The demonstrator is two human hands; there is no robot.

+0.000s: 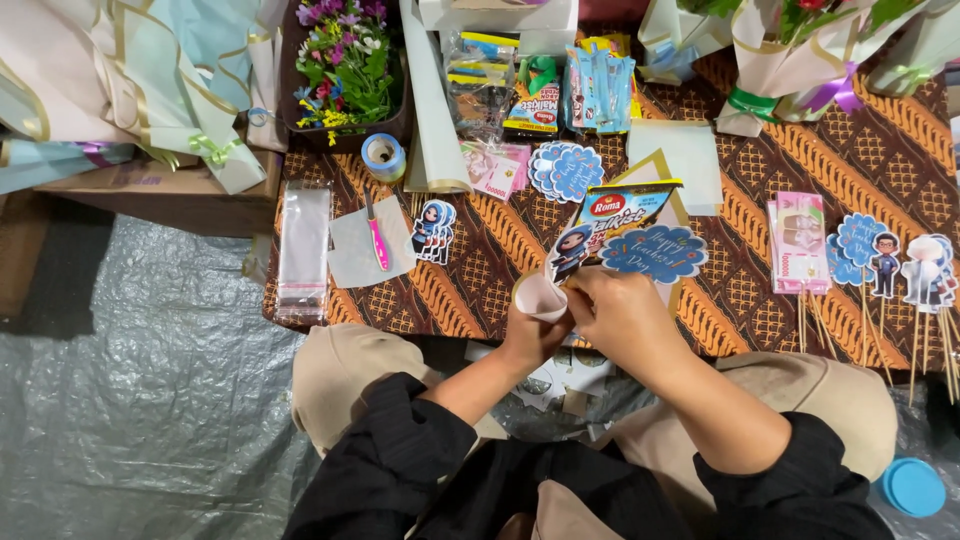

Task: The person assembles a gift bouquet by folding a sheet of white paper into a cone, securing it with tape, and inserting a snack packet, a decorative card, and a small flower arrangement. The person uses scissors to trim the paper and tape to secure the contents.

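- Left hand [530, 335] grips a pale paper cone [541, 296] at the table's [700, 330] near edge.
- Right hand [615, 310] closes on the cone's rim.
- Blue scalloped label [655, 252] lies just beyond the cone; snack packet [625, 207] behind it.

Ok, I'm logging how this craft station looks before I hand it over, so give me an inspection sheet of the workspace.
Surface: low table under a brown patterned cloth, crowded.
Job's things: small pinkish paper cone; snack packet, cartoon figure cutout and blue scalloped tag bunched above it.
Clutter: tape roll, pink-handled cutter, clear sleeves, banknote-like picks, figure picks on sticks, wrapped bouquets.
Grips: left hand closed around the cone; right hand closed at the bunch's base.
Cables: nothing seen.
Surroundings: grey plastic sheet on the floor; blue lid.
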